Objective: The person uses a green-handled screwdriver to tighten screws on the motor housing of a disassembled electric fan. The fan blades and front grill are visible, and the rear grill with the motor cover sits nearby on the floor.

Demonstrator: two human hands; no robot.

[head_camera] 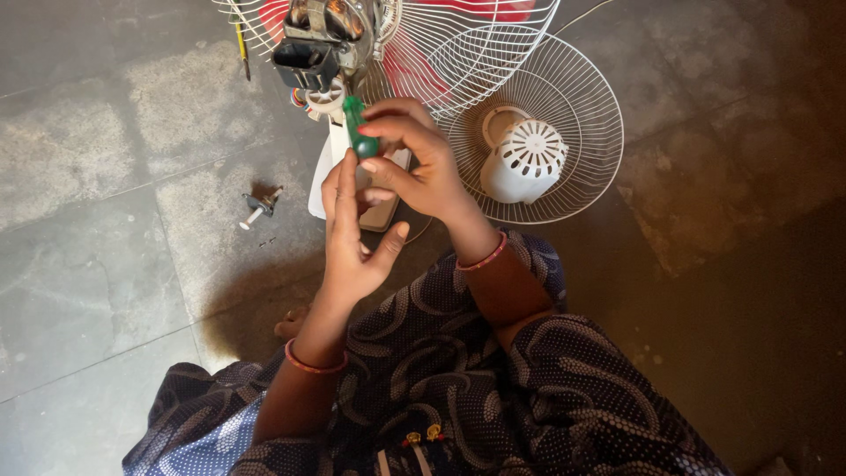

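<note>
My right hand [421, 163] grips the green handle of a screwdriver [357, 128], its tip pointing up into the exposed fan motor [322, 40] at the top of the view. My left hand [352, 242] is raised just below, fingers straight and apart, its fingertips beside the handle, holding nothing. The motor sits on the fan's white stand [330, 167], with a black part on its left side and coloured wires under it.
A white wire fan guard [582, 132] lies on the floor to the right with a white vented motor cover [526, 159] in it. A small metal and white part [260, 207] lies on the grey floor at left. A second guard with a red blade [476, 9] is behind the motor.
</note>
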